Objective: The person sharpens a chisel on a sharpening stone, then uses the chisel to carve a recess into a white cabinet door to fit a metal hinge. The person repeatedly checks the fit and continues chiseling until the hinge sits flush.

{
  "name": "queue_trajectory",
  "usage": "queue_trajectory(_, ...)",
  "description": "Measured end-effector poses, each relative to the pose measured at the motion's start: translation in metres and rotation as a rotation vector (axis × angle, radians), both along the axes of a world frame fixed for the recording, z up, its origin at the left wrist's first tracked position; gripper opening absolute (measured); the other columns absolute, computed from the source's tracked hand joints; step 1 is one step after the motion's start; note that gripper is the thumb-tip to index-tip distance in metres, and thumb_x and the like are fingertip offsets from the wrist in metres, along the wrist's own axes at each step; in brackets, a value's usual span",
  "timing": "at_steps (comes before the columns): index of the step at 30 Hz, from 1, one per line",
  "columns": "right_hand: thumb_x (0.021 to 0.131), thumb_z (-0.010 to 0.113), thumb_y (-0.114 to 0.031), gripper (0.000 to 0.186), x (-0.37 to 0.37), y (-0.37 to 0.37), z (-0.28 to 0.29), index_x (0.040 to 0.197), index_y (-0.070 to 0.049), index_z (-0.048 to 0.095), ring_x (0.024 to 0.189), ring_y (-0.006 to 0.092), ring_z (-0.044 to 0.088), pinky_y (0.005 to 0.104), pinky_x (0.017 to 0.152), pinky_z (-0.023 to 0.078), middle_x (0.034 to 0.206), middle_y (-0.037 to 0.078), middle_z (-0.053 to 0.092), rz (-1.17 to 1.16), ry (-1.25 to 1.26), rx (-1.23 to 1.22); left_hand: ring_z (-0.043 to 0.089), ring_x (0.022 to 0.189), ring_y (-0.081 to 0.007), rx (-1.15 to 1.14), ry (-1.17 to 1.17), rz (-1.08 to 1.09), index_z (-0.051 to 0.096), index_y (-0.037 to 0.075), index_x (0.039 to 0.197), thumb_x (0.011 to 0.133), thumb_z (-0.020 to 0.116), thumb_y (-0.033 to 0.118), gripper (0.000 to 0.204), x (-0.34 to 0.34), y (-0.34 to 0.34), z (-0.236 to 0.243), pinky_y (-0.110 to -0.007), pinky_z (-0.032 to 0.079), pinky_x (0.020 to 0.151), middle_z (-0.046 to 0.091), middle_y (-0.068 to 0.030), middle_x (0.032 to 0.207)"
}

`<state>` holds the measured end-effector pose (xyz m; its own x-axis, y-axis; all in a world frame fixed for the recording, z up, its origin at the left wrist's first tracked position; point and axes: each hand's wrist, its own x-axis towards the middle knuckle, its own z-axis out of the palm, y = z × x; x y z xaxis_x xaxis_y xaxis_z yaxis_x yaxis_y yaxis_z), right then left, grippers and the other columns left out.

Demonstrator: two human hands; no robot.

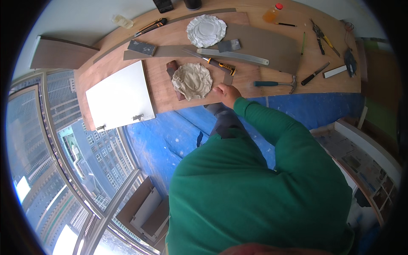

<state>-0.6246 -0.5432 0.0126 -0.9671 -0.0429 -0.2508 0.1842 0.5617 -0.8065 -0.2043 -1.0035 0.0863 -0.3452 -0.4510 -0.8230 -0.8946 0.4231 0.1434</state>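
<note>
My right hand [228, 94], in a green sleeve, rests at the near edge of the wooden worktop [161, 91]. Its fingers are curled together, and whatever they may hold is hidden. Just left of it lies a crumpled, beige, round piece [192, 80] with a ruffled rim, partly over a dark red-brown strip [171, 67]. Beyond the hand is a hand saw [222, 66] with a black and orange handle, beside a long metal strip [233, 56]. A hammer [276, 83] with a teal handle lies to the right. My left hand is out of view.
A white cabinet door [121, 97] with hinges overhangs the left edge. Farther back lie a white ruffled disc [207, 30], a utility knife [151, 26] and a bottle [272, 13]. Snips [318, 37] and a knife [315, 73] lie right. Blue sheeting [157, 140] covers the floor.
</note>
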Motion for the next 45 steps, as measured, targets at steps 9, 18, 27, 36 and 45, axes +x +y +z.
queue_trajectory(9,0.092,0.068,-0.013,0.016,0.038,0.167,-0.035,0.104,-0.004,0.064,0.092,0.0344,0.067,0.0425,0.081,0.053,0.100,0.017,0.068,-0.548,-0.069,0.241,0.069,0.102,-0.0430,0.030,0.023,-0.134,0.073,0.004,0.109,0.097,0.058,0.053,0.052,-0.045,-0.024,-0.030,-0.049,0.053,0.089,0.073,-0.0245,0.104)
queue_trajectory(18,0.096,0.059,-0.032,0.040,0.019,0.286,-0.036,0.128,-0.009,0.065,0.126,0.0439,0.056,0.0489,0.106,0.049,0.132,0.023,0.059,-0.825,-0.212,0.660,0.069,0.103,-0.0436,0.028,0.083,-0.187,0.073,0.004,0.109,0.097,0.058,0.054,0.053,-0.040,-0.039,-0.057,-0.050,0.053,0.090,0.073,-0.0248,0.105)
queue_trajectory(27,0.103,0.048,-0.038,0.047,0.037,0.428,-0.151,0.141,-0.013,0.060,0.127,0.0416,0.060,0.0488,0.108,0.050,0.145,0.023,0.056,-0.492,-0.572,0.847,0.065,0.107,-0.0475,-0.025,0.039,-0.342,0.072,0.003,0.108,0.098,0.052,0.060,0.061,0.064,-0.024,-0.032,-0.053,0.051,0.092,0.071,-0.0281,0.109)
queue_trajectory(36,0.100,0.055,-0.019,0.031,0.096,0.403,-0.071,0.127,-0.002,0.057,0.102,0.0374,0.072,0.0503,0.081,0.060,0.112,0.021,0.070,-1.175,-0.003,0.434,0.072,0.093,-0.0277,0.031,0.255,0.151,0.072,0.003,0.102,0.102,0.056,0.046,0.047,0.131,-0.064,0.000,-0.041,0.054,0.084,0.076,-0.0129,0.098)
queue_trajectory(45,0.109,0.049,-0.019,0.030,0.100,0.236,0.077,0.134,-0.003,0.045,0.115,0.0331,0.065,0.0463,0.096,0.055,0.109,0.019,0.063,-0.959,0.266,-1.346,0.073,0.084,-0.0225,0.083,0.277,0.535,0.070,0.000,0.103,0.099,0.066,0.038,0.038,0.285,-0.029,-0.029,-0.034,0.054,0.068,0.076,-0.0115,0.098)
